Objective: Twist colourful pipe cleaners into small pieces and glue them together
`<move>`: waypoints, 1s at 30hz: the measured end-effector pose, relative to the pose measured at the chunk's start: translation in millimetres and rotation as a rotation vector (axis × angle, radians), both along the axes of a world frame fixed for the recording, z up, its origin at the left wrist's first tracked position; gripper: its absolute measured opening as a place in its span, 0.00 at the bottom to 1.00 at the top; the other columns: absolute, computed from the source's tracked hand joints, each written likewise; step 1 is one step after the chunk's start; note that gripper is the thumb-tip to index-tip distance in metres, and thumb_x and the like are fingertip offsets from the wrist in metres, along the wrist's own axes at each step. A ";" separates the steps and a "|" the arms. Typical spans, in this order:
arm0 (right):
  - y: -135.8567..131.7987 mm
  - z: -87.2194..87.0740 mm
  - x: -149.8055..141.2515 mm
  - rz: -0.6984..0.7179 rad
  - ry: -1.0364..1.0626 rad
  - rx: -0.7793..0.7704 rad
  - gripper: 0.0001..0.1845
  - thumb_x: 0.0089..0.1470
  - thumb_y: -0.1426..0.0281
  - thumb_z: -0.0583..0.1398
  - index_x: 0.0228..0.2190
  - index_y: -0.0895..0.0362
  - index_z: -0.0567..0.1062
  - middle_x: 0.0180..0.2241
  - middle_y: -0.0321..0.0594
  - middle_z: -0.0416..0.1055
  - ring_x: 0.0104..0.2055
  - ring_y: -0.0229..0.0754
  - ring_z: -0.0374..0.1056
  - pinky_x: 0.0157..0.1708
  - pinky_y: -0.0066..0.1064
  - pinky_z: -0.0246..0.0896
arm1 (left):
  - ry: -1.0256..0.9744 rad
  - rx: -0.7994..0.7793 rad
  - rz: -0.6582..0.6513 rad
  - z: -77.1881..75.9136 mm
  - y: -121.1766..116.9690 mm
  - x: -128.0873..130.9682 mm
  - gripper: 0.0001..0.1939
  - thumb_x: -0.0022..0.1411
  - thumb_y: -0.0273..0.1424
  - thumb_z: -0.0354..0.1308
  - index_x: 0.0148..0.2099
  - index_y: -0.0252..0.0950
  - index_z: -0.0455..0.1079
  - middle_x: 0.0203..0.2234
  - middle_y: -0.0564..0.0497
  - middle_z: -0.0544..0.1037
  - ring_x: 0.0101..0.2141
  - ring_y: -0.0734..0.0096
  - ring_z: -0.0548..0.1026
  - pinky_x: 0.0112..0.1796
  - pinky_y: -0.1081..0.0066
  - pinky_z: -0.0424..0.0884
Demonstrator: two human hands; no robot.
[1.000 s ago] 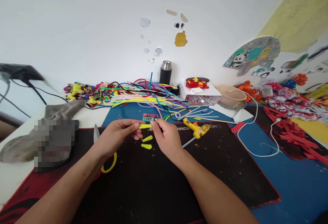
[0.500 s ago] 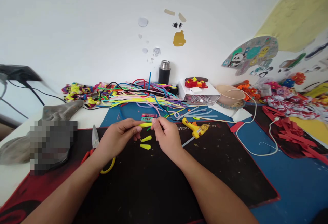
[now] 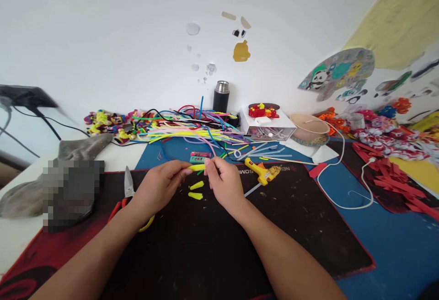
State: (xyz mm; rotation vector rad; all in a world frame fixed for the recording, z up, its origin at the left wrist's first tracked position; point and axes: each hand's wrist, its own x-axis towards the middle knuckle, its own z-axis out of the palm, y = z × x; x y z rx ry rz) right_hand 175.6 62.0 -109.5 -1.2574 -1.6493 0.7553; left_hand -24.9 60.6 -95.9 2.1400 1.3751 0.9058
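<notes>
Between my two hands stretches a short yellow pipe cleaner piece [image 3: 197,168], roughly level above the black mat [image 3: 206,249]. My left hand [image 3: 161,184] pinches its left end between thumb and fingers. The other end is in the closed fingers of my right hand [image 3: 224,182]. Just below, two small yellow fuzzy pieces [image 3: 196,190] lie on the mat. A pink and green lighter-like object [image 3: 199,157] rests behind my fingers. Scissors [image 3: 128,183] with red and yellow handles lie by my left forearm, which partly covers them.
Behind my hands lies a heap of coloured pipe cleaners [image 3: 185,131]. A yellow glue gun [image 3: 262,172] is right of my right hand. Further back stand a black thermos [image 3: 221,98], a white box [image 3: 267,126] and a beige bowl [image 3: 308,126]. A white cable [image 3: 318,185] loops at right.
My left fingers have curled in more closely around the end of the yellow pipe cleaner. The right hand keeps its hold. The whole view has shifted very slightly.
</notes>
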 end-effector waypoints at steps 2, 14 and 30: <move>0.3 -0.5 0.3 -0.002 0.002 -0.001 0.24 0.71 0.56 0.53 0.26 0.52 0.72 0.16 0.32 0.67 0.20 0.39 0.67 0.25 0.29 0.57 | 0.048 0.062 -0.049 -3.8 0.2 -1.3 0.18 0.74 0.41 0.52 0.51 0.40 0.81 0.34 0.47 0.82 0.33 0.62 0.77 0.36 0.70 0.67; -1.1 1.8 -2.2 0.009 0.016 -0.018 0.25 0.71 0.56 0.53 0.23 0.52 0.66 0.14 0.30 0.61 0.18 0.37 0.61 0.24 0.30 0.53 | 0.372 0.260 -0.122 -13.7 4.1 -8.5 0.23 0.79 0.40 0.44 0.54 0.34 0.79 0.37 0.41 0.83 0.35 0.56 0.80 0.34 0.66 0.67; -0.5 0.5 -1.8 0.011 0.011 0.010 0.27 0.71 0.56 0.53 0.20 0.52 0.61 0.15 0.31 0.61 0.20 0.37 0.60 0.25 0.31 0.50 | 0.085 -0.021 -0.098 1.3 0.3 -1.3 0.20 0.75 0.42 0.49 0.34 0.38 0.72 0.24 0.53 0.77 0.27 0.68 0.75 0.30 0.73 0.63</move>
